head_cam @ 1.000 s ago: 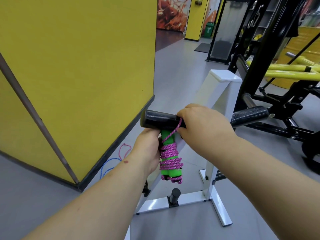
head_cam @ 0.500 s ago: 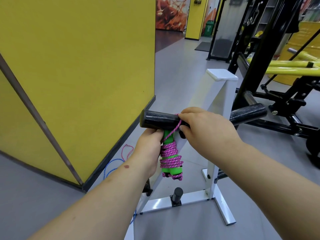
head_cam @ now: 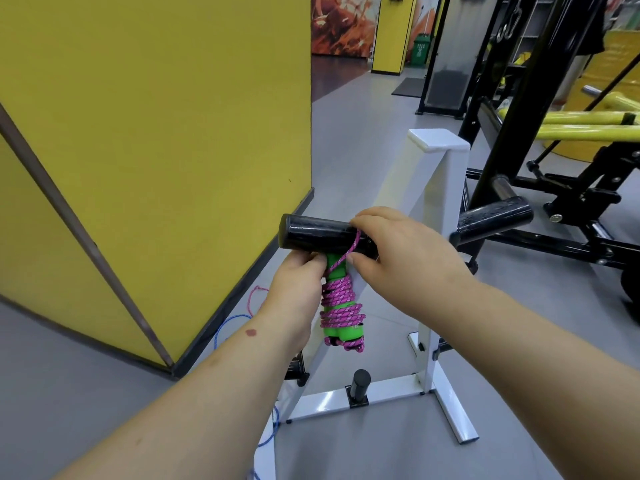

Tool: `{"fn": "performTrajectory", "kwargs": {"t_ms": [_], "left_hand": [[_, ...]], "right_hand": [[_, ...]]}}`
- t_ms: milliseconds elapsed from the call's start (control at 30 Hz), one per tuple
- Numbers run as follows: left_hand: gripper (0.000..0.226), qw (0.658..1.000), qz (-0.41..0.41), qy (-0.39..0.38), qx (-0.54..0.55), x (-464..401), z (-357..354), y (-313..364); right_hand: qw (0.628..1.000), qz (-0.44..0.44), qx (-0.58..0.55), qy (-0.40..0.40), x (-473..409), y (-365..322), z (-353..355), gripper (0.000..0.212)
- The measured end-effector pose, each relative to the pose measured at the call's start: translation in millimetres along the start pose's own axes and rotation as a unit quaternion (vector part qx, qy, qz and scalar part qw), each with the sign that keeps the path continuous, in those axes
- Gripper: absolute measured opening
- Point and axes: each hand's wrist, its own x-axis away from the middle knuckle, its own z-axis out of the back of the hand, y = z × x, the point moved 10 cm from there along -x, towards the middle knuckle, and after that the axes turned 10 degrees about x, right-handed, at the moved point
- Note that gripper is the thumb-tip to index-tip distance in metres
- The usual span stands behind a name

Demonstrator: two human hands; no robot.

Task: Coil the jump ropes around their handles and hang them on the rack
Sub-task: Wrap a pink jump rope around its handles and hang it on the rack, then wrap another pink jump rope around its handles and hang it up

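Observation:
A pink jump rope (head_cam: 341,308) is coiled around its green handles and hangs below the left black peg (head_cam: 315,232) of the white rack (head_cam: 434,188). A strand of it loops up over the peg. My left hand (head_cam: 299,289) grips the upper part of the green handles from the left. My right hand (head_cam: 398,252) rests on the peg, thumb and fingers pinching the pink strand where it crosses the peg. A second black peg (head_cam: 491,220) sticks out to the right of the rack.
A blue rope (head_cam: 228,325) and a loose pink rope (head_cam: 254,297) lie on the grey floor by the yellow wall (head_cam: 156,133). A short black peg (head_cam: 360,384) stands on the rack's base. Black and yellow gym machines (head_cam: 554,133) stand to the right.
My hands and the coiled rope stay at the peg. My right hand has shifted slightly on the strand over the peg; the view has moved a little.

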Motion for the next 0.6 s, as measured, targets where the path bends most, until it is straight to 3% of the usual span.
{"fn": "performTrajectory", "kwargs": {"t_ms": [300, 400, 600], "left_hand": [[0.05, 0.997, 0.001, 0.044, -0.059, 6, 35, 10], [0.057, 0.996, -0.003, 0.041, -0.079, 16, 49, 17], [0.056, 0.988, -0.052, 0.091, -0.117, 52, 100, 47]], "right_hand": [[1.0, -0.004, -0.012, 0.006, 7, -15, 5, 0.038], [1.0, -0.003, -0.027, 0.013, 10, -29, 6, 0.053], [0.996, 0.039, -0.083, 0.023, 13, -94, -5, 0.066]]}}
